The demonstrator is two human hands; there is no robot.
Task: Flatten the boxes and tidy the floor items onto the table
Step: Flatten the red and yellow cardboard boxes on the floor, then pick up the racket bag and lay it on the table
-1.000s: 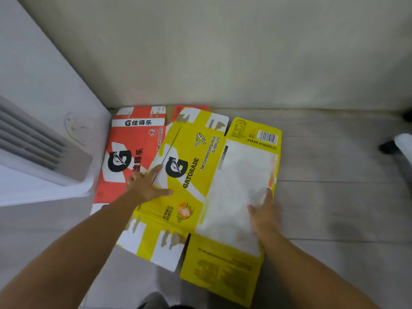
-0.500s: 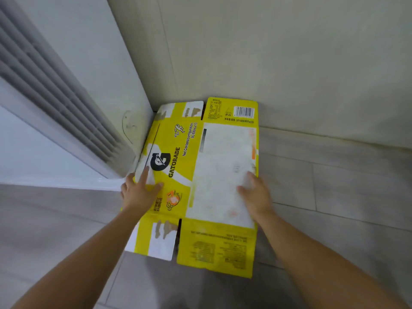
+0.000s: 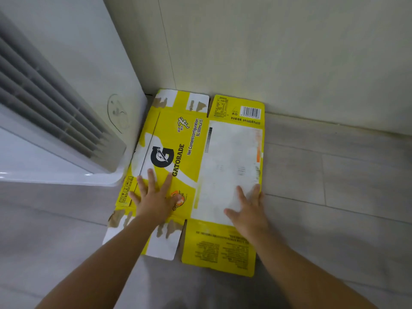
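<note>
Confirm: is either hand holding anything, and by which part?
Nothing gripped: left hand presses flat on the yellow box, logo panel; right hand flat on its white panel, by its edge.

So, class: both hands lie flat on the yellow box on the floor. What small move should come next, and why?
Probably lift both hands off. The yellow box lies flat on the floor, its far flaps at the wall and its left edge beside the white unit. The left hand and right hand rest on it with fingers spread, so pressing more seems to gain little.
</note>
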